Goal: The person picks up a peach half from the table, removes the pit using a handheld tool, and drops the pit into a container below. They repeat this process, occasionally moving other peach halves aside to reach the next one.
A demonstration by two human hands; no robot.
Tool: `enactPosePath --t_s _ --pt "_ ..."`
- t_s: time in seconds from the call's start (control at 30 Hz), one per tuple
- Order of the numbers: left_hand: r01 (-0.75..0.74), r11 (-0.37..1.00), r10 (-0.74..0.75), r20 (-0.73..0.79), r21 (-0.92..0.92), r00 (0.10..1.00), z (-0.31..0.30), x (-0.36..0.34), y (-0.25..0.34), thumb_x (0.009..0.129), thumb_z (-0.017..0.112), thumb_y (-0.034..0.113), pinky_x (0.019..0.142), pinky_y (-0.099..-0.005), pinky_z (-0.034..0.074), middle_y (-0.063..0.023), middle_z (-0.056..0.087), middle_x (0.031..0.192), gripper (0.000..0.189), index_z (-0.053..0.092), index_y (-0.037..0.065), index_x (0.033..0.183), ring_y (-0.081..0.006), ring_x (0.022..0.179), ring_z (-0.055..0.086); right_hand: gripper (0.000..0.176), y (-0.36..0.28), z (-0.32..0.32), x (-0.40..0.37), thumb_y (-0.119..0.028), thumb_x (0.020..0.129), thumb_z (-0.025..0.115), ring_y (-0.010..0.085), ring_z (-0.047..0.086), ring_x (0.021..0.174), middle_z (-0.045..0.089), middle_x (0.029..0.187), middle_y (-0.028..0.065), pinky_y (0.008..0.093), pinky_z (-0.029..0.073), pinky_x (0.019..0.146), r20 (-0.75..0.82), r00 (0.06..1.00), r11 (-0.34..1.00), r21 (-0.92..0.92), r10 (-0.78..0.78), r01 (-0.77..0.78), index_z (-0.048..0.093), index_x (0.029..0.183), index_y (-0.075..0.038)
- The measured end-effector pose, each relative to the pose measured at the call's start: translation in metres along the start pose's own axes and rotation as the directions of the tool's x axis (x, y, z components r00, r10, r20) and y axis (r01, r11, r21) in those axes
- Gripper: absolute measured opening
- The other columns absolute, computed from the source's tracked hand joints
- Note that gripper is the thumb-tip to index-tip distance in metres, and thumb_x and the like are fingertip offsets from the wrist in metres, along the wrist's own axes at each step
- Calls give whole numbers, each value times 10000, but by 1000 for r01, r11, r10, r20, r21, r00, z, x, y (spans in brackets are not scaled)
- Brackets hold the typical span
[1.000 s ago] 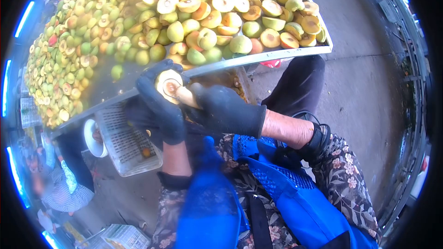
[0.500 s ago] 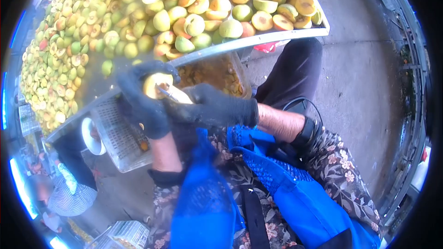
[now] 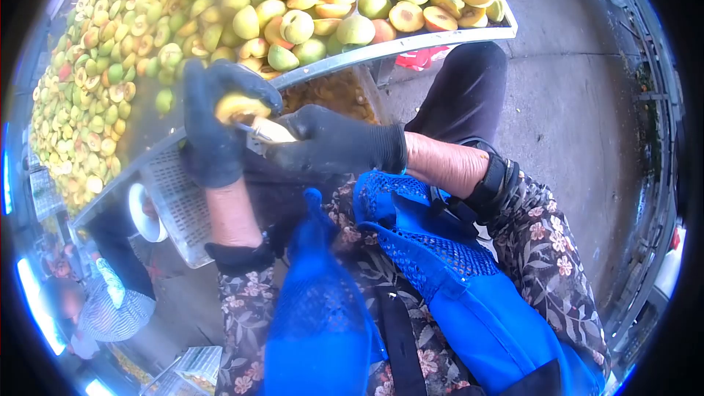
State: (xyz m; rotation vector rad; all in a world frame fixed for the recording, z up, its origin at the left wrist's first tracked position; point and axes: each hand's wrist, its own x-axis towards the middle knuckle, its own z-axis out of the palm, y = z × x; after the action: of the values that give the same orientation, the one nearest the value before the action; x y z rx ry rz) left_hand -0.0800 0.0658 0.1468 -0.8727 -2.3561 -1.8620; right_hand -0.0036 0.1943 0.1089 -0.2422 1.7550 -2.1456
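Observation:
Cupped in my left hand (image 3: 209, 128), in a dark glove, is a yellow peach half (image 3: 236, 105). My right hand (image 3: 334, 139), gloved in the same way, grips a small hand tool with a pale handle (image 3: 273, 130) and a metal tip. That tip meets the lower edge of the peach half; how deep it goes is hard to see. Beyond both hands, a metal-edged table carries a large heap of halved peaches (image 3: 297, 27), some cut side up with the stone hollow showing.
Below the table edge (image 3: 411, 45) sits a bin of brownish scraps (image 3: 334, 95). A white perforated crate (image 3: 174, 194) and a white bowl (image 3: 147, 213) are at the left. Another person in a striped garment (image 3: 117, 315) is at lower left. Concrete floor (image 3: 565, 125) stretches along the right.
My left hand has shifted left and up, turning the peach half so its cut face is tilted differently. The tool tip has moved from the middle of the cut face to its lower edge.

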Motion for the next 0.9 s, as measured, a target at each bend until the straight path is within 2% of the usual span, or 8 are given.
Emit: enactPosePath --t_s 0.2,0.37,0.47,0.57,0.67,0.73,0.8,0.9 --pt "193 548 -172 116 -814 978 3 -9 -34 981 374 441 653 -362 498 -108 550 810 437 503 28 922 -235 731 567 493 1 -14 -2 -444 947 498 172 524 646 612 721 114 364 459 650 38 998 959 -278 -44 53 632 887 27" --pt "0 589 -261 -190 -808 946 22 -23 -85 955 403 426 719 -383 488 -93 543 981 371 502 87 1069 -236 854 546 299 18 -21 5 -358 912 571 266 583 643 608 722 140 368 473 630 66 981 933 -302 -182 194 641 1004 -82" --pt "205 -82 59 201 -975 978 3 -13 -112 930 442 435 814 -406 491 -91 555 1025 394 524 92 1106 -243 934 562 282 25 -19 3 -275 864 619 240 576 547 573 640 114 393 440 502 76 770 509 -707 -634 490 601 1094 -113" --pt "131 392 -358 -20 -911 934 -15 -23 -97 929 441 431 767 -380 498 -89 577 959 381 568 86 1029 -241 869 583 349 62 -22 4 -251 802 629 289 598 531 580 615 89 442 443 463 129 794 289 -887 -594 360 568 1135 -168" --pt "34 996 -69 -485 -79 872 -52 -44 -130 923 464 412 717 -361 511 -105 604 925 398 588 41 991 -248 798 598 217 137 -59 -3 -234 789 629 352 627 654 625 729 146 448 501 585 -53 996 264 -964 -72 -32 575 942 -90" --pt "15 986 -106 -559 -166 822 -77 -43 -112 917 491 378 712 -362 517 -118 615 932 393 591 6 993 -255 800 606 212 155 -75 -19 -233 788 621 368 630 658 629 697 162 476 505 602 -17 992 294 -956 -128 21 584 924 -74" --pt "-162 479 -265 -318 -862 910 -106 -62 -84 934 473 252 756 -364 508 -132 606 999 316 582 -24 1043 -273 896 598 173 147 -67 -26 -248 794 617 365 648 720 655 776 172 469 514 629 -196 974 397 -907 -109 -138 607 801 -75" --pt "280 890 -30 -567 359 823 -174 -107 -138 954 443 191 842 -375 482 -146 590 1068 291 570 -32 1092 -288 982 572 203 148 -76 -33 -285 788 620 367 645 711 653 766 165 475 509 626 -191 972 329 -917 136 -226 605 821 -86"
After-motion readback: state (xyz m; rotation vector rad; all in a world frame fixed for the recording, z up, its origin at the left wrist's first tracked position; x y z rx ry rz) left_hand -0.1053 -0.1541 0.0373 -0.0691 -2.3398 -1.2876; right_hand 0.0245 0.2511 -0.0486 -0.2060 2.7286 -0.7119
